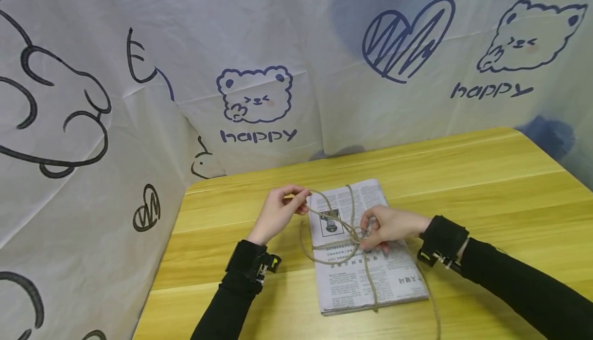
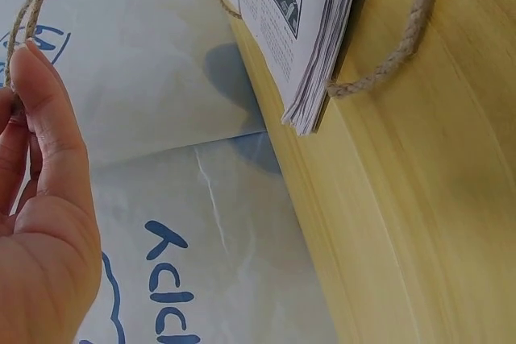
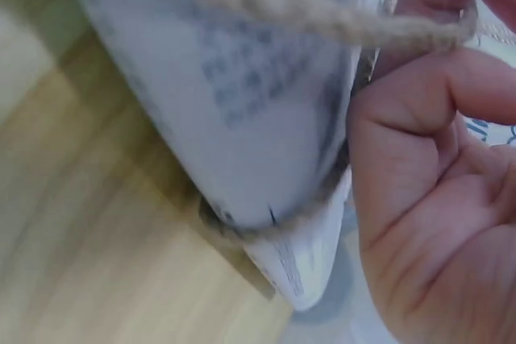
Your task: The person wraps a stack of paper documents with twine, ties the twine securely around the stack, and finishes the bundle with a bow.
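A stack of folded newspapers (image 1: 345,283) lies on the table, with brown twine (image 1: 370,275) running over it lengthwise and across. My left hand (image 1: 280,209) is raised at the stack's upper left corner and pinches a loop of the twine between thumb and fingertips; the left wrist view shows the twine (image 2: 36,10) rising from those fingertips. Over the crossing near the stack's middle, my right hand (image 1: 391,225) has its fingers curled and pinches twine at the knot. In the right wrist view a strand (image 3: 355,30) passes between its fingers.
The yellow wood-grain table (image 1: 472,175) spreads around the stack. A loose twine end (image 1: 434,304) trails off the right side toward the near edge. Behind and to the left hangs a white cloth (image 1: 333,72) with drawn bears and hearts.
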Demonstrator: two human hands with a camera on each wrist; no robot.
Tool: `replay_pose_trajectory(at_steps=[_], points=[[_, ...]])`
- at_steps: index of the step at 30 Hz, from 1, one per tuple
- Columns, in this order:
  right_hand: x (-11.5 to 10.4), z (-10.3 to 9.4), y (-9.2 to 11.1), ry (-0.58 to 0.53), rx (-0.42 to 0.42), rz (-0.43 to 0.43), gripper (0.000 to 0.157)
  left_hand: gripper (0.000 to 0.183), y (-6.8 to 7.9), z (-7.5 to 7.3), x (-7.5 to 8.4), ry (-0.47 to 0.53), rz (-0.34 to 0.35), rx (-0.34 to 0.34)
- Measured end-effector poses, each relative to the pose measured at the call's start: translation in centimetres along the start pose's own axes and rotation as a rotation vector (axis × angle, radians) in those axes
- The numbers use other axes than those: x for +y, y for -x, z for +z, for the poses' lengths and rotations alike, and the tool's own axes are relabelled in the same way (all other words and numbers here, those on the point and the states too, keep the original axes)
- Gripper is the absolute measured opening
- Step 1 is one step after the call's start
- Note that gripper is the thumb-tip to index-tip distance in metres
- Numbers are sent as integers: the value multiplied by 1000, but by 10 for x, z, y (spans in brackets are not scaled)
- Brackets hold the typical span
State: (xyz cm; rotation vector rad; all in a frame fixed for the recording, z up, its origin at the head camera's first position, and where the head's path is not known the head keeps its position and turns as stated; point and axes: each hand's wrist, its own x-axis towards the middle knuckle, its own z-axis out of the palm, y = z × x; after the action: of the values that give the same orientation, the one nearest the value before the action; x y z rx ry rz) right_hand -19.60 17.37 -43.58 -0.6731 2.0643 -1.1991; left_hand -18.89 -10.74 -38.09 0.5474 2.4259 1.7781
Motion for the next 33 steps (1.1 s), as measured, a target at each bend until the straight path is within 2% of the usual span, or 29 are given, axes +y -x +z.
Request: replay_pose_trajectory(at_steps=[6, 13, 18, 21, 23, 28, 30, 33], points=[[-4, -6, 6, 72, 14, -76, 31, 22, 1, -1, 1, -6, 1, 8], [-5, -7, 6, 181, 89, -153, 21, 21, 2, -1, -2, 1, 23, -9], [-3, -2, 4, 356, 163, -223, 22, 20, 4, 0, -2, 4, 40, -46], [-2, -1, 3, 440, 173, -264, 20, 20, 6, 1, -2, -14, 44, -64], [-1, -2, 3, 442, 153, -282, 18, 20, 7, 1, -1, -21, 44, -70], [1, -3, 4, 362, 124, -295, 19, 21, 8, 1, -1, -15, 35, -69], [1, -3, 3, 365, 145, -308, 22, 22, 8, 2, -2, -11, 32, -71], [3, -2, 3, 444, 209, -338, 25, 23, 9, 2, -2, 0, 33, -79]])
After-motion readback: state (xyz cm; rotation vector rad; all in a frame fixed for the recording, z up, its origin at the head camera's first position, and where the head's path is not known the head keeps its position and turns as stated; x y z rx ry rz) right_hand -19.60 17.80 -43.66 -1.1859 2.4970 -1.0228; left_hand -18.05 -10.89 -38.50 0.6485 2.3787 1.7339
